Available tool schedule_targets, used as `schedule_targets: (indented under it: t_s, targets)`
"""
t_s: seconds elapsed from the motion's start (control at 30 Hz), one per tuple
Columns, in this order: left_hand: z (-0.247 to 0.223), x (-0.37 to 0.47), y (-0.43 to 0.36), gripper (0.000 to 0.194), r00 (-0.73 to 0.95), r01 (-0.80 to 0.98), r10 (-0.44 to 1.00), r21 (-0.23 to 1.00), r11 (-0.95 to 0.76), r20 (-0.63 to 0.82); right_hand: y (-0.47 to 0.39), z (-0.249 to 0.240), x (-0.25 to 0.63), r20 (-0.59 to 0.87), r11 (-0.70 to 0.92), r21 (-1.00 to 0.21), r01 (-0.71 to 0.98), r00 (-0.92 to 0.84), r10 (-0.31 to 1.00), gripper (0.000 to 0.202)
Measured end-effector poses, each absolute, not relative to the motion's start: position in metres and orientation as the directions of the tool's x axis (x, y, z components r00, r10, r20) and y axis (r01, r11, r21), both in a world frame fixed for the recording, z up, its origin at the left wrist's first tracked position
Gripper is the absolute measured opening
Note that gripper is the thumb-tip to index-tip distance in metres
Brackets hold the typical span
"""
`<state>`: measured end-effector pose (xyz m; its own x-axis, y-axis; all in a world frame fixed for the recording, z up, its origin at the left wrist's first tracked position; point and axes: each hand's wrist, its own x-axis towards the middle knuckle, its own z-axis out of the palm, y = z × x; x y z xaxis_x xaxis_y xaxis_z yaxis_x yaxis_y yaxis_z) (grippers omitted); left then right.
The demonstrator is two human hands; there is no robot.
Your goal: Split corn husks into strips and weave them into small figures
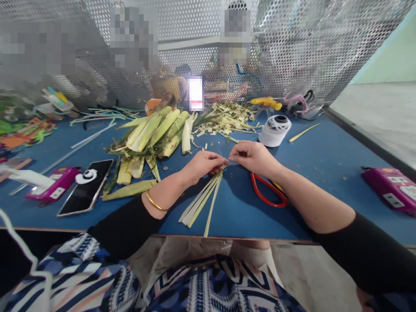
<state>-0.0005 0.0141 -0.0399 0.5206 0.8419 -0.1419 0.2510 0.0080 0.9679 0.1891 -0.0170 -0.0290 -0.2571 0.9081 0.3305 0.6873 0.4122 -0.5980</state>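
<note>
My left hand pinches the gathered upper end of a bundle of husk strips, whose loose ends fan out toward the table's front edge. Close beside it, my right hand has its thumb and fingers pressed together; what they hold is too fine to make out. A faint thread-like line shows between the two hands. Below my right wrist lies a pair of scissors with red handles, partly hidden by the forearm. Behind that hand stands a spool of white thread.
Corn husks are piled left of centre, with shredded husk scraps behind. A phone and a purple power strip lie at left. Another purple power strip is at right. A perforated metal screen closes the back.
</note>
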Motion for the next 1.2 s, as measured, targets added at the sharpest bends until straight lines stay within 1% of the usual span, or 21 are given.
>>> schedule_targets:
  t_s: [0.2,0.37,0.53,0.6,0.73,0.9,0.97,1.07,1.13,1.2]
  targets:
    - [-0.041,0.0,0.016,0.018,0.51,0.253,0.847,0.967,0.019,-0.15,-0.017,-0.031,0.187,0.284,0.345,-0.623,0.702,-0.207,0.936,0.012]
    - [-0.039,0.001,0.015,0.018,0.495,0.262,0.854,0.965,0.031,-0.162,-0.018,-0.03,0.185,0.281,0.367,-0.61,0.702,-0.241,0.929,0.013]
    - [-0.039,0.0,0.016,0.014,0.497,0.239,0.853,0.97,0.044,-0.161,-0.018,-0.028,0.184,0.288,0.349,-0.595,0.724,-0.214,0.933,0.015]
    - [-0.039,0.0,0.016,0.012,0.494,0.219,0.854,0.974,0.059,-0.162,-0.018,-0.028,0.184,0.261,0.327,-0.621,0.713,-0.205,0.943,0.017]
    - [-0.039,-0.001,0.017,0.014,0.478,0.222,0.859,0.971,0.086,-0.186,-0.018,-0.028,0.185,0.137,0.271,-0.719,0.639,-0.252,0.958,0.021]
    - [-0.035,0.0,0.015,0.01,0.456,0.259,0.871,0.964,0.064,-0.18,-0.016,-0.032,0.187,0.028,0.204,-0.826,0.526,-0.323,0.946,0.019]
    - [-0.033,0.001,0.014,0.009,0.461,0.273,0.874,0.961,0.029,-0.157,-0.014,-0.035,0.188,0.036,0.181,-0.844,0.505,-0.284,0.958,0.015]
    - [-0.031,0.001,0.013,0.009,0.471,0.299,0.875,0.954,-0.034,-0.116,-0.01,-0.041,0.189,0.1,0.165,-0.865,0.473,-0.159,0.982,0.01]
    - [-0.03,0.001,0.012,0.008,0.47,0.314,0.878,0.947,-0.069,-0.092,-0.007,-0.045,0.188,0.131,0.174,-0.877,0.447,-0.127,0.983,0.015]
    - [-0.03,0.001,0.012,0.007,0.472,0.319,0.879,0.942,-0.1,-0.067,-0.006,-0.049,0.186,0.154,0.2,-0.885,0.42,-0.142,0.978,0.021]
